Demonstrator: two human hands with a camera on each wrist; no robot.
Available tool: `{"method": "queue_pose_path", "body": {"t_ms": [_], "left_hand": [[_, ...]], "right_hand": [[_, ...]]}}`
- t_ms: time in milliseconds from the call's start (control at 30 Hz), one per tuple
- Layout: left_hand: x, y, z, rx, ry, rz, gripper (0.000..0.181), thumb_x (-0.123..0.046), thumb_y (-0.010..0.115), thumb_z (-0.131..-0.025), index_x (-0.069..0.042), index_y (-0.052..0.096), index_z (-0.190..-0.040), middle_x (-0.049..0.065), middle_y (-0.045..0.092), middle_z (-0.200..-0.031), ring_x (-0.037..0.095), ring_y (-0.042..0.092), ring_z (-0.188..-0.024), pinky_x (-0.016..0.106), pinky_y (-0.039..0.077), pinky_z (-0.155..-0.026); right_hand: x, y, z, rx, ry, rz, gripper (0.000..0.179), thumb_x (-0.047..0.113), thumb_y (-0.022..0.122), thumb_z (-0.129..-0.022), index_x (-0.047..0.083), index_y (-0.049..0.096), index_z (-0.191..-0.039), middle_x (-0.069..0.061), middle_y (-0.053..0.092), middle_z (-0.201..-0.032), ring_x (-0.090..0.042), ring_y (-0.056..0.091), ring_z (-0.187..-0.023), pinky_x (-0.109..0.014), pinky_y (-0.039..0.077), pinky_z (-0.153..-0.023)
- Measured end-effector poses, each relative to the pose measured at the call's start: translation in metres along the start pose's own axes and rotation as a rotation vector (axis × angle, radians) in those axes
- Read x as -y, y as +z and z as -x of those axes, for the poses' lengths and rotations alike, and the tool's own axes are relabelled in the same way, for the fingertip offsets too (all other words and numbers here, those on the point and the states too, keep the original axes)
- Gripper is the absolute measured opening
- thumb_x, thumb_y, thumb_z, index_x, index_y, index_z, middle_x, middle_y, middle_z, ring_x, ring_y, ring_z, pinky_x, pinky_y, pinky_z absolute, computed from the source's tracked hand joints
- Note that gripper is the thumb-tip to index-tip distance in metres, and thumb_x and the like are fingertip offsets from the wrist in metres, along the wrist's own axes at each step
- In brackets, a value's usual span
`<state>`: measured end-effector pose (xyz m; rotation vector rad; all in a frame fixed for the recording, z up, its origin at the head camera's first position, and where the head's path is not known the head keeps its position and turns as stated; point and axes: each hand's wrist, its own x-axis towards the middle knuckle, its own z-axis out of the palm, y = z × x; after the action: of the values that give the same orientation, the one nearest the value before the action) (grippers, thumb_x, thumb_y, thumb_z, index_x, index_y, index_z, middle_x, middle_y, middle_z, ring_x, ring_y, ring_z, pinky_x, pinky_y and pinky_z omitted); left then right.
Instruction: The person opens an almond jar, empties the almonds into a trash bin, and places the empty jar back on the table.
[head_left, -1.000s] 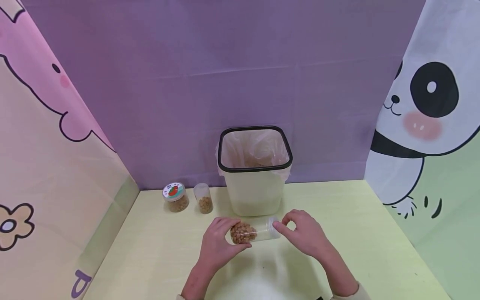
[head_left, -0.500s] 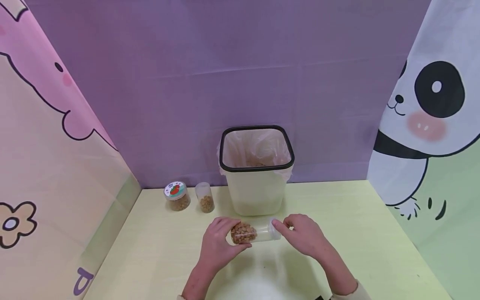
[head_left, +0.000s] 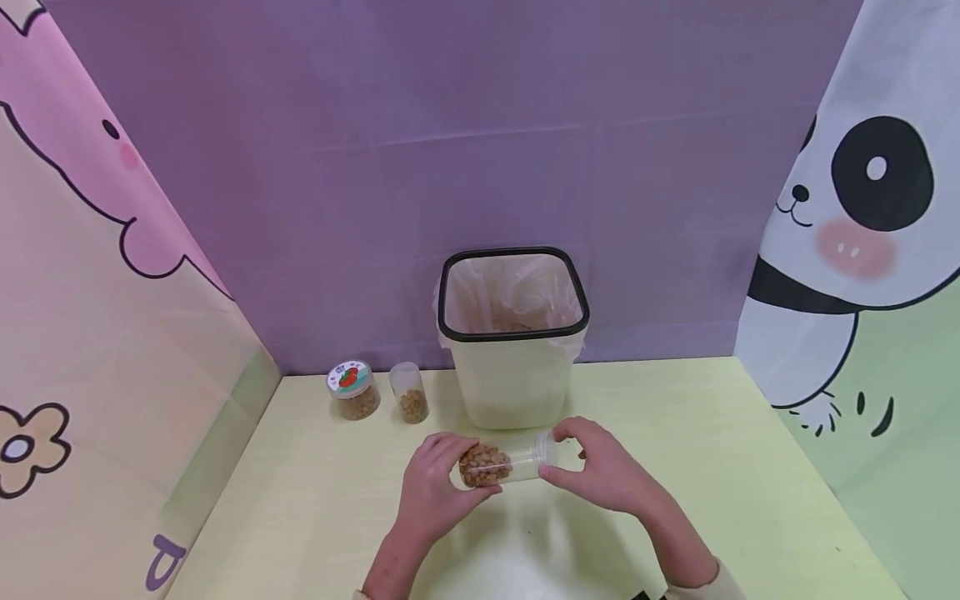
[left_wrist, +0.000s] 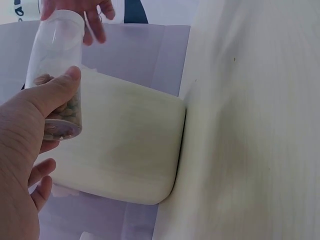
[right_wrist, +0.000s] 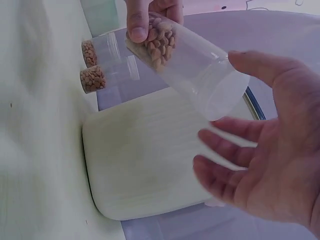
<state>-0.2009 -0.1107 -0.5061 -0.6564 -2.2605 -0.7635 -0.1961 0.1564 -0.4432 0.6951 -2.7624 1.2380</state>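
A purple backdrop (head_left: 337, 167) stands behind the pale counter (head_left: 300, 517). In front of the bin (head_left: 517, 387), the left hand (head_left: 435, 487) grips the clear jar (head_left: 521, 468) near its base; the right hand (head_left: 607, 477) pinches the lid (head_left: 545, 450). With brown pieces (head_left: 483, 464) inside, it seems unopened. Left of the bin stand a picture-lidded tub (head_left: 356, 400) and canister (head_left: 408, 393).

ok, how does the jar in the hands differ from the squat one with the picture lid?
Pose: held jar sideways between left hand and right hand, squat jar upright on the table.
Shape: held jar long and slim, squat jar short and wide.
Top: held jar's cap looks plain whitish, squat jar's lid is printed in red and green.
Both are clear and hold brown pieces.
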Motion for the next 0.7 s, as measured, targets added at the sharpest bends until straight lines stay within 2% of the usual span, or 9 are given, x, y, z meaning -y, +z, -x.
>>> {"method": "queue_pose_path", "body": {"t_ms": [133,200,333,533,700], "left_hand": [[0.0009,0.0003,0.0009,0.002,-0.002,0.009,0.065,-0.045,0.094,-0.053,-0.012,0.072,-0.104,-0.008,0.069,-0.098,0.012,0.057,-0.099,0.032,0.049,-0.086],[0.0006,0.0001,0.0014,0.007,-0.012,0.014,0.064,-0.045,0.094,-0.053,-0.013,0.072,-0.104,-0.008,0.069,-0.098,0.012,0.057,-0.099,0.032,0.048,-0.086],[0.0008,-0.0013,0.0023,0.002,-0.02,0.012,0.065,-0.044,0.095,-0.052,-0.014,0.072,-0.104,-0.007,0.069,-0.098,0.013,0.057,-0.098,0.033,0.049,-0.085],[0.001,-0.0035,0.0041,0.009,-0.043,0.004,0.065,-0.045,0.094,-0.053,-0.014,0.072,-0.105,-0.008,0.069,-0.098,0.012,0.057,-0.099,0.031,0.048,-0.086],[0.0022,-0.0039,0.0083,0.004,-0.055,-0.002,0.065,-0.045,0.094,-0.053,-0.014,0.072,-0.105,-0.007,0.069,-0.097,0.012,0.057,-0.099,0.031,0.048,-0.086]], "right_hand": [[0.001,0.0,-0.0003,-0.023,-0.109,-0.023,0.047,0.022,0.083,-0.075,0.012,0.056,-0.112,0.008,0.057,-0.104,-0.016,0.054,-0.1,-0.035,0.049,-0.079],[0.002,0.0005,-0.0005,-0.039,-0.147,-0.013,0.056,0.017,0.085,-0.072,0.01,0.055,-0.119,0.008,0.057,-0.105,-0.018,0.055,-0.1,-0.036,0.05,-0.079],[0.004,0.0029,-0.0015,-0.064,-0.201,0.044,0.063,0.013,0.084,-0.071,0.011,0.056,-0.127,0.009,0.058,-0.112,-0.018,0.055,-0.105,-0.038,0.05,-0.084],[0.006,0.0041,-0.0014,-0.109,-0.218,0.139,0.057,0.011,0.084,-0.069,0.014,0.062,-0.121,0.007,0.06,-0.117,-0.013,0.054,-0.11,-0.038,0.048,-0.091],[0.0052,0.0035,0.0015,-0.125,-0.193,0.128,0.056,0.004,0.081,-0.069,0.01,0.059,-0.12,0.004,0.062,-0.113,-0.017,0.058,-0.104,-0.039,0.05,-0.085]]}}
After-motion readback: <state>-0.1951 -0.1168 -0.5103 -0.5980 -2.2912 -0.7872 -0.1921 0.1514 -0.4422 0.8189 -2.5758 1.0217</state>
